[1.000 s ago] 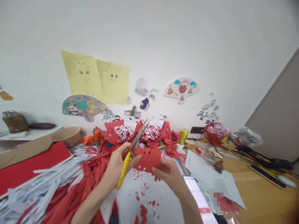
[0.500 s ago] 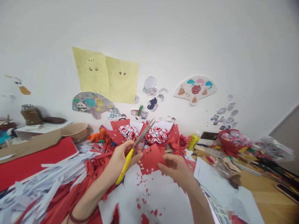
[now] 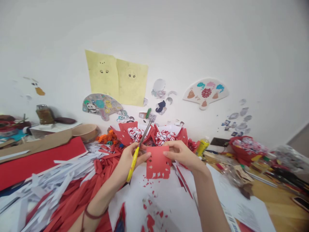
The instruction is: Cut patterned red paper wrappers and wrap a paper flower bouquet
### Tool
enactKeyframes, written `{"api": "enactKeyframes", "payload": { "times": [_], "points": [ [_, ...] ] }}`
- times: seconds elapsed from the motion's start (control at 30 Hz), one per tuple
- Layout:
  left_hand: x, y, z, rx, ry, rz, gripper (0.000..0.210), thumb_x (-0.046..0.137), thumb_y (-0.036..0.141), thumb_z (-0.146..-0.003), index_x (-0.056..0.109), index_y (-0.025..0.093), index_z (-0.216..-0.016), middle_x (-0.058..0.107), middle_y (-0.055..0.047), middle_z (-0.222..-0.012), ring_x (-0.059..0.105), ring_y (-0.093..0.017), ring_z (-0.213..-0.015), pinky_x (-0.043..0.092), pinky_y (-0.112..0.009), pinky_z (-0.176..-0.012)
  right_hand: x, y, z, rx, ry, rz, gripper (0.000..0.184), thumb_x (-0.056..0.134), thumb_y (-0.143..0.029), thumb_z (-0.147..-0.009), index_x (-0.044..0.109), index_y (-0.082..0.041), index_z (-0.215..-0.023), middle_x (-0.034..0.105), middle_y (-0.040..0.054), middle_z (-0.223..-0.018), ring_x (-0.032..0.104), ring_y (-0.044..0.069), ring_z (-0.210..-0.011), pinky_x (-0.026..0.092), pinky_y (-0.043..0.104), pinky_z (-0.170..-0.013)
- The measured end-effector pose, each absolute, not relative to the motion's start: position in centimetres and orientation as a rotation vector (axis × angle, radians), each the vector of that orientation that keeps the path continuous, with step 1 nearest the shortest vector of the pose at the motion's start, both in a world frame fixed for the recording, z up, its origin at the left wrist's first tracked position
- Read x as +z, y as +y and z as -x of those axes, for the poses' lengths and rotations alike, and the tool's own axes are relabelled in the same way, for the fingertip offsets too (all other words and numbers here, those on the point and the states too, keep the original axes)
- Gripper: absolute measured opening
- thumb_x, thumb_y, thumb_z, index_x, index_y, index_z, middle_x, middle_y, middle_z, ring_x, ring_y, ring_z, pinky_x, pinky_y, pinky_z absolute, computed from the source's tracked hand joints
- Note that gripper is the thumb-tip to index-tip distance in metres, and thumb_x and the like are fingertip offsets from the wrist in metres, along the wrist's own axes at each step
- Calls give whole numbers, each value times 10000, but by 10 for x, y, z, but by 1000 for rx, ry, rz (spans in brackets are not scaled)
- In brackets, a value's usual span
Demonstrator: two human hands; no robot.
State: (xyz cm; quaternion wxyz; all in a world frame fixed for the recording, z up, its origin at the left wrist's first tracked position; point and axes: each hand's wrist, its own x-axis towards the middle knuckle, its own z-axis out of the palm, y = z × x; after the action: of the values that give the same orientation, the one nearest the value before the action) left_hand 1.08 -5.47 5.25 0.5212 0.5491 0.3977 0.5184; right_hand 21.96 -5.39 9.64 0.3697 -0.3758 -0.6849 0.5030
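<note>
Pinching red paper (image 3: 157, 164) by side edges in right fingers (image 3: 171, 156) and, with yellow-handled scissors (image 3: 133, 165), left fingers (image 3: 144, 158); room over white paper (image 3: 178, 201).

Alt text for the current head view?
Left hand and right hand hold red paper with cut-out holes, the left also holding yellow-handled scissors. Below, red scraps litter white paper; paper strips lie at left, red-wrapped bouquets behind.
</note>
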Motion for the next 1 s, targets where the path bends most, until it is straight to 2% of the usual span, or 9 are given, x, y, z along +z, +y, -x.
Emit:
{"api": "enactKeyframes", "payload": {
  "times": [0.17,0.23,0.3,0.37,0.47,0.57,0.73,0.9,1.0],
  "points": [
    [47,-50,-13,1316,804,-1316,300,796,327,-666,603,155,-819,644,2,-700,583,-125,-609,457,-230,-577,91,-42,-213,1139,-1685,936,271,721,-428,-772,658,-173,-839,683,23,-826,638,147,-757,497,241,-688],
    [47,-48,-14,1428,811,-1291,309,784,354,-679,627,156,-857,660,-10,-715,603,-148,-627,468,-250,-591,79,-40,-208,1065,-1537,885,351,722,-452,-767,657,-203,-1007,695,41,-978,653,164,-870,511,260,-765],
    [48,-45,-14,1525,805,-1271,295,773,365,-692,632,162,-853,661,-10,-704,613,-163,-643,473,-261,-603,67,-40,-201,1094,-1452,851,479,750,-466,-734,624,-223,-1128,705,51,-1011,668,169,-839,526,274,-739],
    [50,-42,-13,1593,814,-1261,274,771,361,-694,624,169,-824,641,2,-667,611,-169,-649,473,-267,-615,56,-44,-193,1173,-1459,875,452,779,-434,-712,644,-201,-1075,722,31,-831,661,156,-686,525,269,-651],
    [53,-38,-14,1645,824,-1259,266,768,348,-703,592,180,-810,586,31,-621,580,-153,-619,461,-266,-616,46,-50,-182,1194,-1475,884,281,795,-375,-705,684,-161,-849,699,13,-663,644,142,-592,516,253,-594],
    [52,-34,-17,1645,833,-1260,273,746,361,-728,560,186,-825,554,42,-633,546,-136,-592,439,-263,-595,40,-50,-175,1144,-1432,896,216,775,-348,-732,693,-151,-772,705,19,-654,643,131,-560,510,236,-552],
    [42,-20,-8,1523,975,-1451,300,691,420,-762,542,183,-868,552,19,-729,555,-155,-687,437,-269,-643,33,-40,-177,1075,-1339,891,152,744,-310,-773,684,-171,-787,722,12,-689,675,129,-623,547,226,-622],
    [31,-6,31,1152,1299,-1979,464,639,459,-757,499,171,-1092,596,-56,-962,549,-209,-814,449,-331,-735,30,-29,-191,911,-1223,880,136,732,-300,-784,658,-186,-785,727,10,-693,694,145,-659,572,250,-686],
    [31,-7,48,880,1472,-2125,420,618,489,-743,513,185,-1013,620,-66,-949,562,-245,-836,442,-353,-754,28,-22,-197,823,-1195,832,112,715,-286,-800,674,-191,-844,743,20,-785,709,157,-767,568,272,-790]
  ]
}}
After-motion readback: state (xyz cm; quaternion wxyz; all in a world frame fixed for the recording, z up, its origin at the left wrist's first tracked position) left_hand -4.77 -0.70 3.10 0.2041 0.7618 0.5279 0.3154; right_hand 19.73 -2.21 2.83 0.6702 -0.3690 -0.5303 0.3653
